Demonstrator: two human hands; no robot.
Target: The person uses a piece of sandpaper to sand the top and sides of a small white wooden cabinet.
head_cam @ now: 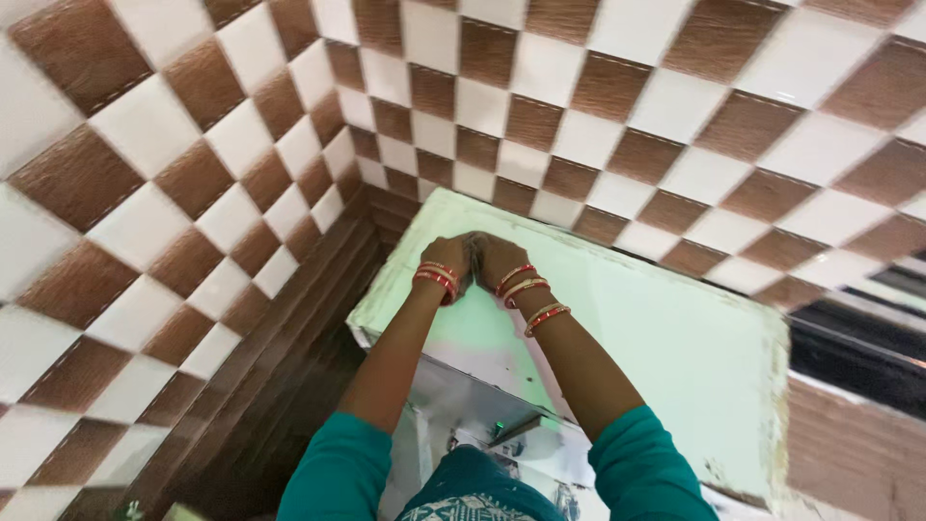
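**Both hands at back edge of pale green top**

I see the left hand (450,253) and right hand (497,256) pressed together, curled on a small dark object (475,253) I cannot identify; it sits at the pale green top's (675,347) rear edge, near the checkered tile wall (598,106).

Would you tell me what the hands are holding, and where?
Both hands, left and right, meet around something small and dark; what it is and where it is gripped cannot be told.

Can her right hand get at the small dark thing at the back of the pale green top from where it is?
Probably yes. The right hand is already at the small dark thing, pressed against the left hand, near the back edge of the pale green top. Nothing lies between; whether it grips is hidden.
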